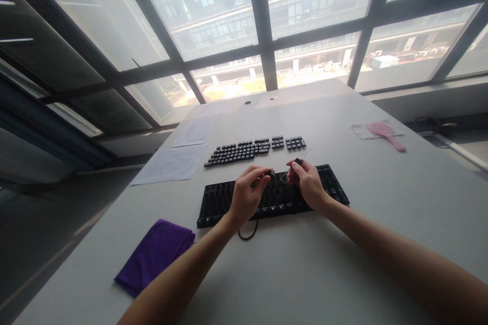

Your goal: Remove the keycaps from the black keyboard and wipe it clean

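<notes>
A black keyboard base [217, 202] lies on the white table, many of its keycaps off and a row of caps along its near edge. Above its middle, my left hand [249, 190] pinches a small black keycap [271, 174] between thumb and fingers. My right hand [307, 183] is closed on the dark handle of a wire keycap puller [284, 177], whose wire loop points left toward the other hand. Beyond the base, loose black keycaps [236, 152] are laid out in keyboard order, in several groups.
Printed papers [171, 162] lie at the left, and a folded purple cloth [154, 254] is at the near left. A pink hairbrush [385, 133] rests on a clear bag at the right. The cable [248, 237] loops out below the base. Large windows stand behind the table [324, 111].
</notes>
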`<state>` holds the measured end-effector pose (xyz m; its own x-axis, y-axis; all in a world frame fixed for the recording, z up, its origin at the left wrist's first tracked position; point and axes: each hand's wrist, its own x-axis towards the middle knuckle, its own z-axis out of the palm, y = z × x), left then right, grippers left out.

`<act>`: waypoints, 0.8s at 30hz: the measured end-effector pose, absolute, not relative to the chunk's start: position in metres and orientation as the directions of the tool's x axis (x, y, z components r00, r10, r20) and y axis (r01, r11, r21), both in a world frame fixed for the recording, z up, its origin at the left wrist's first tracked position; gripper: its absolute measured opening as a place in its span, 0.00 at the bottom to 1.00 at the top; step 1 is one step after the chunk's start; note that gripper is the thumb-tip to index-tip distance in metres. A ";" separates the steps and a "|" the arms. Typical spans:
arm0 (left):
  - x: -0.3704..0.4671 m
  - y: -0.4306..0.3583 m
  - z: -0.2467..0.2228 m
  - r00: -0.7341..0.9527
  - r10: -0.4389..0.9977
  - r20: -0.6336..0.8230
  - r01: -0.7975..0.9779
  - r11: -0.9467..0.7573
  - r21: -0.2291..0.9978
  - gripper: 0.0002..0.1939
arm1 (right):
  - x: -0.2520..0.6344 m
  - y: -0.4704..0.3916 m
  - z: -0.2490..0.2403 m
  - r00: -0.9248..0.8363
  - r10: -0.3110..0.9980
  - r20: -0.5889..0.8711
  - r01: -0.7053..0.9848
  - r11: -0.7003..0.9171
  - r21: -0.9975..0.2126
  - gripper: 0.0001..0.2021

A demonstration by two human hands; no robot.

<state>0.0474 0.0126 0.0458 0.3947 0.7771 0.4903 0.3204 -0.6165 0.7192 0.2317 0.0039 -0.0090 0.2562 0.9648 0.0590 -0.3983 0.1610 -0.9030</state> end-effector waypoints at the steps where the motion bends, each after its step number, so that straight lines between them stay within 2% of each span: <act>1: 0.045 0.023 0.050 0.389 0.781 0.489 0.327 -0.613 0.719 0.11 | 0.232 0.004 -0.009 0.257 0.965 0.054 -0.403 0.158 -0.901 0.11; 8: 0.046 0.116 0.049 0.421 0.807 0.415 0.456 -0.583 0.672 0.08 | 0.233 0.004 -0.010 0.247 0.969 0.022 -0.419 0.127 -0.899 0.11; 11: 0.052 0.139 0.037 0.494 0.766 0.412 0.500 -0.637 0.587 0.08 | 0.234 0.004 -0.010 0.234 0.972 0.019 -0.431 0.122 -0.894 0.11; 15: 0.053 0.153 0.017 0.615 0.674 0.410 0.540 -0.738 0.404 0.07 | 0.234 0.005 -0.010 0.227 0.974 0.016 -0.435 0.116 -0.893 0.11; 17: 0.050 0.158 0.010 0.630 0.673 0.387 0.586 -0.740 0.332 0.05 | 0.234 0.005 -0.010 0.224 0.975 0.010 -0.437 0.109 -0.893 0.12; 24: 0.042 0.169 0.003 0.626 0.696 0.351 0.640 -0.716 0.277 0.03 | 0.234 0.004 -0.009 0.214 0.977 0.013 -0.434 0.107 -0.895 0.12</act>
